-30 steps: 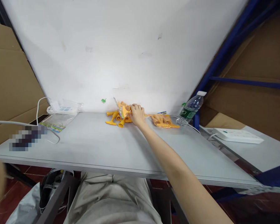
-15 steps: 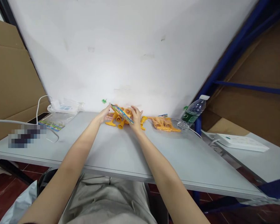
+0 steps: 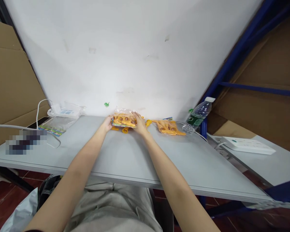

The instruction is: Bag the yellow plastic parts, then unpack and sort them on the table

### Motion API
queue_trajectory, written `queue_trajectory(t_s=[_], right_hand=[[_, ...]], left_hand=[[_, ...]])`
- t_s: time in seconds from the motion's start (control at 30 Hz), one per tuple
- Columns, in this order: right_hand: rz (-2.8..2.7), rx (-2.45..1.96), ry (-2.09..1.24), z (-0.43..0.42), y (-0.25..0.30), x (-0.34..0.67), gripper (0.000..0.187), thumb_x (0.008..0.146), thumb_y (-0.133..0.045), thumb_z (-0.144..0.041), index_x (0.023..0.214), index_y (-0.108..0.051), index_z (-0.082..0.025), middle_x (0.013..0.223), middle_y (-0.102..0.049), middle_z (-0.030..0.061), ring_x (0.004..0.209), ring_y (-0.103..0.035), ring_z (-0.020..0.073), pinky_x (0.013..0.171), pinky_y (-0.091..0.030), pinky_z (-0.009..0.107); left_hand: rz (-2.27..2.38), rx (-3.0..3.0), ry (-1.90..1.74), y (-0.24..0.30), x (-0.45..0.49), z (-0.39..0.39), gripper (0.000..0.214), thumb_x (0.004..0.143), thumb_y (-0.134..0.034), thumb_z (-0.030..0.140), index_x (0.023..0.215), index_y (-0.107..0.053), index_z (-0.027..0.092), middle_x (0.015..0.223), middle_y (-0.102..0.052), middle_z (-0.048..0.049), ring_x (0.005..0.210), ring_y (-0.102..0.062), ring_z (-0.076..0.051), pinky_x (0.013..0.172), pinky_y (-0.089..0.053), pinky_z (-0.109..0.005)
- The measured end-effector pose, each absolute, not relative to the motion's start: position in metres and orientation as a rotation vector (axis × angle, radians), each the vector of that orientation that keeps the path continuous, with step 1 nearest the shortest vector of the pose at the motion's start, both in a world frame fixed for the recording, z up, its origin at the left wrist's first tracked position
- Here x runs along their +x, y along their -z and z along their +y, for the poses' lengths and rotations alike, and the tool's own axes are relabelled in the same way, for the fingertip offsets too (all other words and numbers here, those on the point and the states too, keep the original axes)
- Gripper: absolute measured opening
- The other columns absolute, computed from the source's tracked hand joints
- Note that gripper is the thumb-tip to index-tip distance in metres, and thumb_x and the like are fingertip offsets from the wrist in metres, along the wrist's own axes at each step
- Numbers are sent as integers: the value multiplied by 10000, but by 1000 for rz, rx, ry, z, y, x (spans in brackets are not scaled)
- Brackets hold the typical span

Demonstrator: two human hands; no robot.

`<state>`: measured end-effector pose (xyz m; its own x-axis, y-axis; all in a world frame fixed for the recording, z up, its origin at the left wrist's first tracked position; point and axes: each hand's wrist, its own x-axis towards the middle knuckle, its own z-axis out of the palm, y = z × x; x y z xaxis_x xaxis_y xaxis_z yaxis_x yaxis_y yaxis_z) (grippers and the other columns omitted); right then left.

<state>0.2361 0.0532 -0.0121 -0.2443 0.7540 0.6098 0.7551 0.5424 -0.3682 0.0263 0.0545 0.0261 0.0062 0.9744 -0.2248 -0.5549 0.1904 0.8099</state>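
Note:
A clear plastic bag of yellow trumpet-shaped plastic toys [image 3: 124, 118], with a colourful printed strip along its near edge, is held between my hands. My left hand [image 3: 108, 123] grips its left end. My right hand [image 3: 140, 124] is closed on its right end, the fingers over the top. Loose yellow trumpet-shaped toys [image 3: 125, 130] lie on the table under and beside the bag, partly hidden by it and by my right hand. To the right rests another bag of the same yellow toys [image 3: 170, 127].
A plastic water bottle [image 3: 198, 114] leans at the table's right side. On the left lie an empty clear bag [image 3: 59, 124], a bagged white power strip [image 3: 65, 112] and white cables. Behind the grey table [image 3: 125, 158] is a white wall; another power strip [image 3: 247, 145] is far right.
The bag has tipped from a steep slant, and its toy-filled face now shows towards me with the printed strip along the near edge. My left hand has moved slightly left and down.

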Motion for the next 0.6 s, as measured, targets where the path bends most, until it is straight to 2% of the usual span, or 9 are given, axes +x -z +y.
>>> queue_trajectory(t_s=[0.17,0.3,0.4,0.47,0.53,0.6], right_hand=[[-2026,-1148,-178,50,5,251,709,716,-647,-177,1411,-512,-211,1387,-540,140,1256,-531,314,1033,-456,482],[-2003,-1080,-363,47,-1,247,721,659,-624,-88,1372,-564,-178,1363,-583,135,1266,-534,304,1085,-412,475],[-1902,-1058,-612,43,-10,239,728,671,-620,-86,1382,-560,-231,1416,-557,78,1297,-519,273,1114,-388,459],[-1838,-1016,-740,39,-18,234,664,698,-643,-118,1344,-595,-264,1442,-537,45,1341,-480,256,1130,-372,444],[-1815,-970,-814,35,-26,232,545,688,-711,-157,1224,-687,-250,1401,-576,48,1357,-464,265,1145,-351,448],[-1815,-940,-900,32,-34,232,402,645,-787,-187,1046,-765,-217,1276,-666,68,1288,-536,284,1112,-399,458]], left_hand=[[1158,818,-1003,-36,11,55,261,897,-543,121,1143,-620,84,796,-724,-85,660,-685,-164,713,-593,-288],[1269,963,-865,-47,-2,57,189,866,-609,109,1039,-662,54,750,-720,-103,638,-696,-188,659,-598,-285],[1204,986,-1013,-49,-5,60,202,808,-673,65,1010,-665,74,773,-726,-85,663,-704,-173,686,-595,-271],[1199,989,-1054,-47,-6,62,236,775,-711,61,1005,-660,84,768,-727,-82,675,-709,-177,688,-590,-274],[1290,1016,-965,-45,-9,64,241,762,-725,69,994,-661,86,712,-715,-79,628,-699,-189,643,-578,-286],[1384,1049,-874,-45,-13,66,267,750,-731,69,1007,-662,85,661,-700,-72,551,-674,-191,591,-557,-295]])
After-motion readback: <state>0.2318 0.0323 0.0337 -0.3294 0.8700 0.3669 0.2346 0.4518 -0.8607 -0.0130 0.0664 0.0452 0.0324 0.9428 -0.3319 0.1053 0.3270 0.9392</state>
